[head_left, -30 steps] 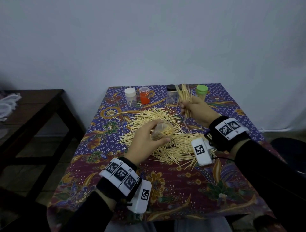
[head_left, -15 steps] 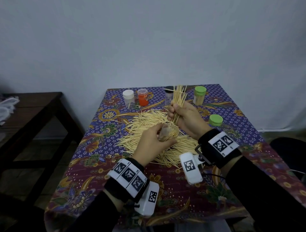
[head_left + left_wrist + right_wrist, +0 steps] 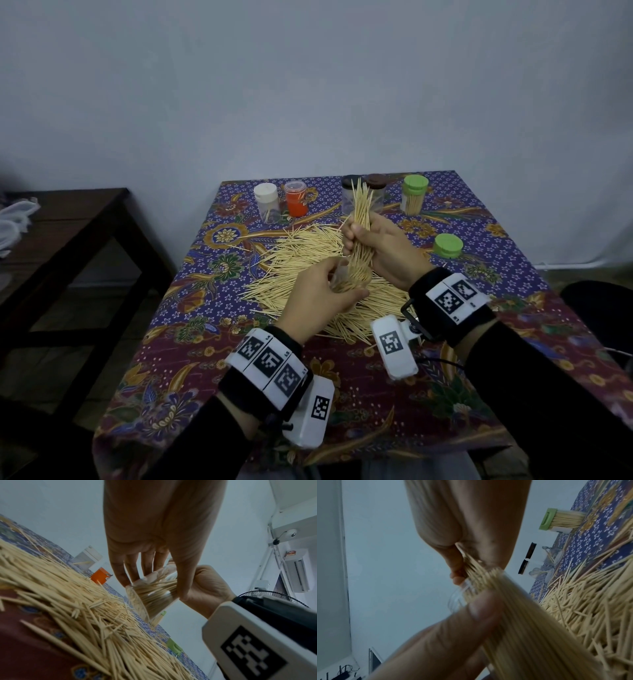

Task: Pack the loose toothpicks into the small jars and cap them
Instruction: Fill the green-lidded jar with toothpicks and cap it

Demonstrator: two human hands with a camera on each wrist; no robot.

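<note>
My left hand point(image 3: 330, 291) grips a small clear jar point(image 3: 347, 278) tilted above the pile of loose toothpicks point(image 3: 301, 251) on the patterned tablecloth point(image 3: 376, 394). My right hand point(image 3: 358, 240) grips a thick bundle of toothpicks point(image 3: 362, 216), upright, with its lower ends pushed into the jar's mouth. In the left wrist view my fingers wrap the jar point(image 3: 150, 596), which shows toothpicks inside. The right wrist view has the bundle point(image 3: 505, 608) entering the jar's clear rim point(image 3: 458, 599). A loose green cap point(image 3: 448, 245) lies to the right of my hands.
Along the table's back edge stand a white-capped jar point(image 3: 266, 202), an orange jar point(image 3: 295, 202), two dark-capped jars point(image 3: 376, 192) and a green-capped jar full of toothpicks point(image 3: 414, 196). A dark wooden bench point(image 3: 68, 233) stands to the left of the table.
My right hand carried the bundle from the back of the table towards me and pushed its lower ends into the jar. My left hand kept its hold on the jar.
</note>
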